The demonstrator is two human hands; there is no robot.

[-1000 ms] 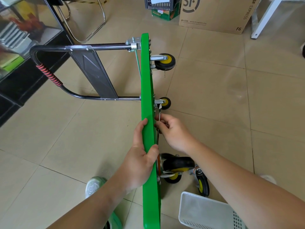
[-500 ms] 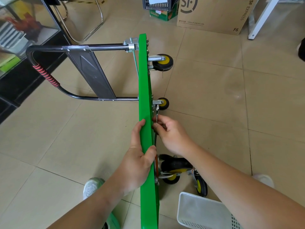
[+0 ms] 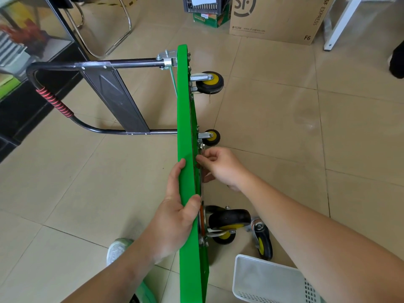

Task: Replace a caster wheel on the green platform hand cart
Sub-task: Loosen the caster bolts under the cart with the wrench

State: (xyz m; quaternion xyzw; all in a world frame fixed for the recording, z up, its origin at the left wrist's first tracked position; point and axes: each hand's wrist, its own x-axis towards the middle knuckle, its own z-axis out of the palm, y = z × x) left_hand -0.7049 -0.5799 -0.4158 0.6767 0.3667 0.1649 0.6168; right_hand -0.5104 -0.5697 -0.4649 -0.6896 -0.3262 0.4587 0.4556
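Head view. Found the green platform (image 3: 185, 127) of the cart standing on its long edge on the tiled floor (image 3: 284, 138), underside turned right, with the black handle (image 3: 65, 66) sticking out to the left and a red wrap (image 3: 54, 101) at its bend. Gripped the platform's top edge with the left hand (image 3: 175, 219), thumb laid along the near face and fingers curled over the far side. Pinched a thin metal tool (image 3: 202, 148) in the curled fingers of the right hand (image 3: 220, 167), tight against the underside just below the small far caster (image 3: 212, 137); could not tell what the tool's tip met.

Saw a larger far caster (image 3: 209, 83) near the top corner and a black near caster (image 3: 229, 217) mounted just below the left hand. Found a loose caster (image 3: 262, 243) lying on the floor just right of it, apart from the cart.

Noted a white perforated basket (image 3: 269, 281) at the lower right, near the loose caster; could not tell its contents, much of it being cut off by the frame and the right forearm. Farther back, saw a closed cardboard box (image 3: 273, 18) printed SF EXPRESS, and beside it a dark crate (image 3: 188, 5) with a white sheet showing, just above a green carton (image 3: 209, 19). At far left, saw a glass cabinet (image 3: 26, 29) holding blurred red and striped things.
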